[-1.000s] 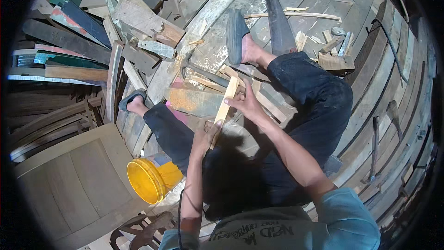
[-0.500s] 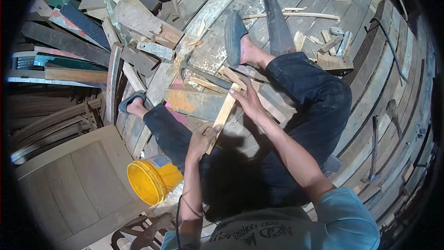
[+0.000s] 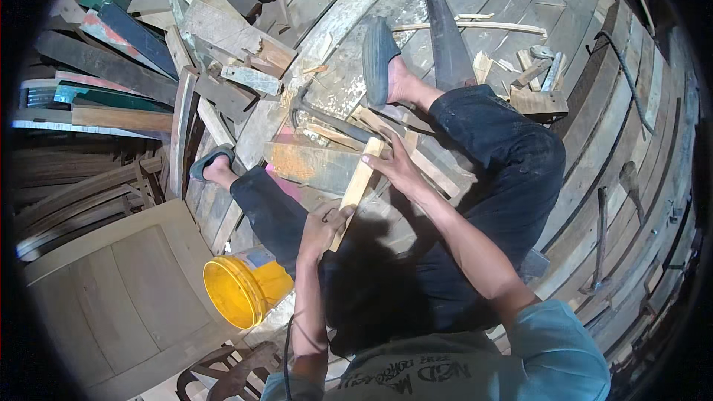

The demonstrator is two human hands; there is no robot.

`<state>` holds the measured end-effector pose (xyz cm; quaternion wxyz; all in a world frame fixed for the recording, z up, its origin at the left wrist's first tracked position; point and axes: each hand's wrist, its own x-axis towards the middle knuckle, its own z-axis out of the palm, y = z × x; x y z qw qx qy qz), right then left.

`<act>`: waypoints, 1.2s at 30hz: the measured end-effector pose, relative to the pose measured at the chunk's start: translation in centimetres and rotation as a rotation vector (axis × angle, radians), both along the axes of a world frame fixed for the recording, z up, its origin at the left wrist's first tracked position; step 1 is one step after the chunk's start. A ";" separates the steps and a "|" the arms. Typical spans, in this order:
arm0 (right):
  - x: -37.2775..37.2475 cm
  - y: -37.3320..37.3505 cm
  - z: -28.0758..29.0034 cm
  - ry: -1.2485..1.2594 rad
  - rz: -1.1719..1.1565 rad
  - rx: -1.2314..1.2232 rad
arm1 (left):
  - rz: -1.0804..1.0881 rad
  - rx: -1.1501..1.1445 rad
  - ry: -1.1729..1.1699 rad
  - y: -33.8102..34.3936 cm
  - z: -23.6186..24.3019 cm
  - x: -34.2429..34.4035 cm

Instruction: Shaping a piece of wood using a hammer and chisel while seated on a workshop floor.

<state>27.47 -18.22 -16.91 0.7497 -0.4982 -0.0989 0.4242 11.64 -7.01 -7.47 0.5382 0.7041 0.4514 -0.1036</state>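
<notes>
A short pale wooden strip [image 3: 357,191] slants between my hands above my lap. Its lower end is gripped by my left hand [image 3: 321,229], fingers wrapped round it. My right hand [image 3: 401,168] pinches the upper end, thumb on the near face. Just beyond that end lies a claw hammer [image 3: 334,122], its head to the left and its handle reaching toward my right hand. Under the hammer, a thick wooden block [image 3: 316,165] with an orange-brown worn patch lies between my legs. More wooden offcuts [image 3: 434,171] lie behind my right hand.
A heap of boards [image 3: 230,33] fills the far left. A yellow bucket [image 3: 256,289] lies tilted by my left leg, next to a wooden panel [image 3: 141,289]. Beyond my right foot is a saw [image 3: 448,37]. Another hammer [image 3: 600,241] lies on the plank floor at right.
The wooden strip has rolled slightly, so a broader face of it shows. My right hand's fingers have shifted a little at its upper end; my left hand has barely moved.
</notes>
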 end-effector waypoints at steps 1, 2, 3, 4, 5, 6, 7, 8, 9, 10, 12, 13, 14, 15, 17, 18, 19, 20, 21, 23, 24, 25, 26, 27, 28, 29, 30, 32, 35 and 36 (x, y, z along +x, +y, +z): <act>0.0 0.0 0.0 0.007 0.006 0.045 | 0.010 0.004 0.006 0.0 0.1 0.1; -0.2 -0.2 0.4 0.012 -0.001 0.049 | 0.011 0.003 0.005 0.1 0.0 0.1; -0.3 0.0 0.1 0.011 0.000 0.049 | 0.014 -0.001 0.007 0.2 -0.1 0.1; -0.5 0.1 -0.2 -0.024 0.031 0.027 | 0.015 -0.006 0.009 0.3 -0.2 0.1; -0.6 0.2 -0.6 -0.058 0.062 0.004 | 0.014 -0.006 0.008 0.4 -0.5 0.0; -0.6 0.2 -1.0 -0.063 0.065 0.008 | 0.007 -0.003 -0.012 0.5 -0.8 -0.2; -0.6 0.3 -0.8 -0.063 0.066 0.009 | 0.003 0.001 -0.032 0.6 -0.8 -0.2; -0.7 0.3 -0.5 -0.067 0.072 0.013 | 0.003 0.002 -0.032 0.5 -0.8 -0.2; -0.7 0.3 -0.3 -0.070 0.078 0.017 | 0.036 0.007 -0.027 0.3 -0.6 -0.1; -0.7 0.1 -0.4 -0.090 0.121 0.005 | 0.067 0.009 -0.023 0.1 -0.5 0.1; -0.7 0.1 -0.9 -0.105 0.117 0.013 | 0.042 0.005 -0.039 0.1 -0.4 0.2; -0.8 0.3 -0.6 -0.119 0.118 0.026 | 0.023 0.006 -0.053 0.2 -0.3 0.2; -0.7 0.0 -0.2 -0.119 0.131 -0.013 | 0.024 0.008 -0.053 0.4 -0.2 -0.1; -0.6 0.1 0.0 -0.120 0.131 -0.010 | -0.024 0.040 -0.045 0.7 -0.2 -0.3; -0.2 0.1 0.1 -0.018 0.001 -0.028 | -0.077 0.068 -0.041 0.6 0.3 0.1; 0.0 -0.1 -0.6 -0.033 0.051 -0.112 | -0.090 0.025 0.005 0.5 0.9 0.3; 0.0 0.0 -0.8 -0.036 0.049 -0.109 | -0.101 -0.015 0.050 0.4 1.4 0.5; -0.1 0.0 -1.0 0.030 0.017 -0.078 | -0.127 0.004 0.055 0.7 0.9 0.2; -0.1 0.0 -1.2 0.095 -0.014 -0.047 | -0.130 0.007 0.052 1.0 0.2 -0.2; -0.2 0.1 -1.0 0.094 0.011 -0.047 | 0.019 -0.076 -0.004 1.7 -1.2 -1.2; -0.6 0.2 -0.4 0.134 0.043 -0.010 | 0.042 -0.082 -0.063 2.3 -1.9 -1.7; -0.7 0.0 0.0 0.173 0.071 0.022 | 0.041 -0.079 -0.070 2.2 -1.8 -1.2; -0.7 0.1 -1.3 0.144 0.217 0.083 | 0.114 -0.110 -0.127 2.0 -1.8 -0.6; -0.8 0.0 -1.7 0.091 0.329 0.043 | 0.187 -0.142 -0.184 1.9 -1.7 -0.1; -1.3 0.0 -1.2 0.003 0.383 0.039 | 0.276 -0.206 -0.261 2.1 -2.2 -0.2; -2.0 -0.1 -0.5 -0.087 0.437 0.036 | 0.423 -0.230 -0.402 1.7 -3.0 0.0; -2.6 0.2 -0.4 -0.122 0.482 0.032 | 0.461 -0.203 -0.431 1.8 -3.5 0.0; -3.3 0.4 -1.4 -0.099 0.517 -0.085 | 0.489 -0.242 -0.513 1.9 -4.1 0.5; -3.5 0.6 -1.9 -0.121 0.533 -0.086 | 0.494 -0.196 -0.529 1.8 -4.7 0.5; -3.5 0.6 -1.9 -0.177 0.462 -0.037 | 0.470 -0.151 -0.542 1.7 -4.9 0.4</act>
